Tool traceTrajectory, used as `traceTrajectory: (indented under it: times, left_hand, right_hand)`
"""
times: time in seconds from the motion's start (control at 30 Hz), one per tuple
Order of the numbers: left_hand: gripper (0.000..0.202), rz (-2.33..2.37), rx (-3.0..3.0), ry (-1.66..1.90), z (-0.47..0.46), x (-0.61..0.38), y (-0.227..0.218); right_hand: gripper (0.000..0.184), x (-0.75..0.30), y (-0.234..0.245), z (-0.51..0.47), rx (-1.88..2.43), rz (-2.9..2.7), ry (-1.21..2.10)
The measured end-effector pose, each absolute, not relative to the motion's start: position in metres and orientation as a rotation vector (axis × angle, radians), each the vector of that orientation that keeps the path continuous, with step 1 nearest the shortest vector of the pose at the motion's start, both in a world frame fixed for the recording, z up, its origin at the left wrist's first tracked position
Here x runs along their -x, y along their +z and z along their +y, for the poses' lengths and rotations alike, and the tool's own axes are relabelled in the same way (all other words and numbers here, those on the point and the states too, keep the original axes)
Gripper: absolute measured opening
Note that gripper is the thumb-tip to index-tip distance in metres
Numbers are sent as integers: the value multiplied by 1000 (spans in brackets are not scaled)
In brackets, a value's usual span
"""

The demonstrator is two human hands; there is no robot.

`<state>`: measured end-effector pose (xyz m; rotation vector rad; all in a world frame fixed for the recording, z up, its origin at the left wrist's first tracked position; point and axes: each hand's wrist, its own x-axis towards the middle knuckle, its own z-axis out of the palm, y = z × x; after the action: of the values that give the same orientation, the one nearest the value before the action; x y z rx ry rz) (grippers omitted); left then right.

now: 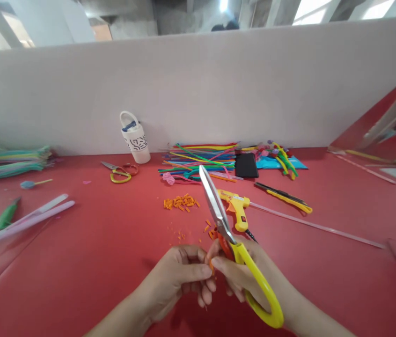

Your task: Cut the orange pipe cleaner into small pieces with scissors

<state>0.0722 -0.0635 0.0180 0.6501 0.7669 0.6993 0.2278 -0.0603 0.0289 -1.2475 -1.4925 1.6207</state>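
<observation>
Pinching: left hand (177,275), thumb and fingertips closed on a small orange piece (212,266) between the hands. Beyond, orange clippings (181,202) heaped on red table (96,248). Right hand (236,271) pinches the piece too, also holding yellow-handled scissors (220,217), blades up.

Two pairs of scissors (239,252), one glue gun (240,214), orange pieces (180,202) too heaped to count; along the far edge of the surface (121,220), one white tumbler (136,145) and one black rectangle (246,165).

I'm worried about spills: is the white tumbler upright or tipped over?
Upright: the white tumbler stands on its base on the red table, with its loop handle at the top.
</observation>
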Motion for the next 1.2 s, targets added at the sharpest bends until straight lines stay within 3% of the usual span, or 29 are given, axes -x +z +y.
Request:
traceTrajectory:
  times: [0.17, 0.43, 0.7, 1.2]
  left_hand:
    - [10, 867, -766, 734, -63, -75, 20]
    - [9, 1078, -995, 829, -63, -79, 14]
    - [9, 953, -787, 1147, -54, -59, 30]
    - [11, 900, -681, 1340, -52, -56, 35]
  right_hand:
    - [18, -226, 31, -62, 1283, -1523, 1605]
    - [12, -227, 34, -61, 1408, -1729, 1310]
    - [31, -237, 35, -56, 1491, -1982, 902]
    - [29, -237, 12, -59, 1509, -2451, 342]
